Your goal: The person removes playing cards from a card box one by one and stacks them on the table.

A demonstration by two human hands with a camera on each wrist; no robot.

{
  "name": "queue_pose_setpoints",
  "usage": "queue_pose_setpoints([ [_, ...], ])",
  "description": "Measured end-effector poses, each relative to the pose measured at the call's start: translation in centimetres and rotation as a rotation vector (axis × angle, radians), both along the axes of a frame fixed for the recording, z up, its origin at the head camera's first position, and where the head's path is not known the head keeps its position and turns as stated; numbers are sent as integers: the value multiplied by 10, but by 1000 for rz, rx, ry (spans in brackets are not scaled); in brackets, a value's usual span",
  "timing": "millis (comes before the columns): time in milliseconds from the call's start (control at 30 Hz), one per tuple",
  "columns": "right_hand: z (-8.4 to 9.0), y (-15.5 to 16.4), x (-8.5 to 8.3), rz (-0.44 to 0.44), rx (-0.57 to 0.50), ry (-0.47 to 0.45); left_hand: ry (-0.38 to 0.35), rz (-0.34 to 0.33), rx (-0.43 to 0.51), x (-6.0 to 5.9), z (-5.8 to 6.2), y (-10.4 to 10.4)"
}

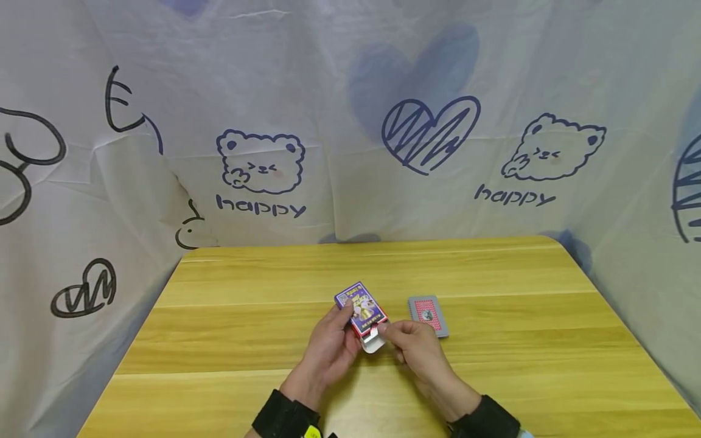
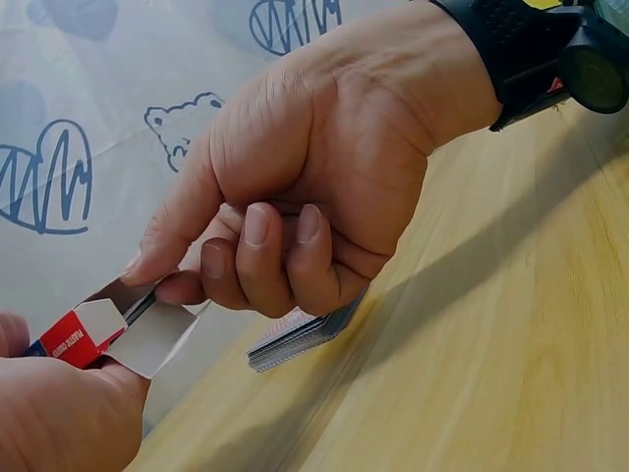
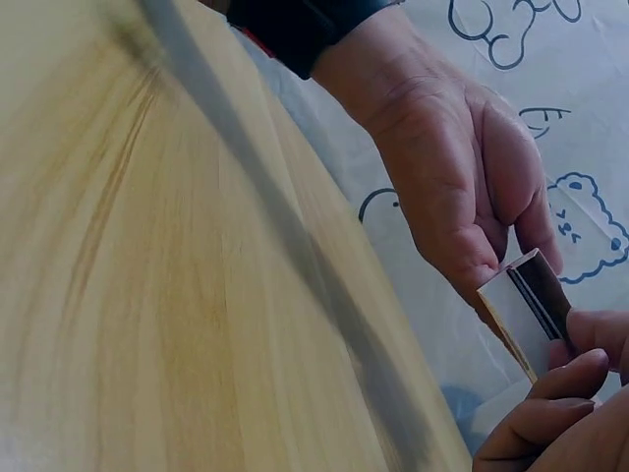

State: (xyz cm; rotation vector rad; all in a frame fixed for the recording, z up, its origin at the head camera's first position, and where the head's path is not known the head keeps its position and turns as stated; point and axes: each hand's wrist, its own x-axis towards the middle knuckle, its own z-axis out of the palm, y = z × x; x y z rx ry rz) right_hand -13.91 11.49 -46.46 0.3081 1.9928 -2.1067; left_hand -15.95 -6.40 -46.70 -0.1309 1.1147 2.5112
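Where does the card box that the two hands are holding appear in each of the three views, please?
Head: the card box is at centre, above the table, between both hands.
Left wrist: only its open red and white flap end shows, at lower left.
Right wrist: its open end shows at right, seen edge-on.
Shared landmark: the wooden table, which fills the lower right of the left wrist view and the left of the right wrist view.

"happy" under each bear on the backdrop cloth (image 1: 350,152); perhaps "PLASTIC COATED" on the card box (image 2: 74,336) flap.
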Motion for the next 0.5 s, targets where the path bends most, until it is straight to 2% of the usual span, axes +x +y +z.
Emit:
queue_pose_setpoints([
  [500, 0, 1, 1, -20, -30, -30, -12, -1, 29, 1, 1, 2],
])
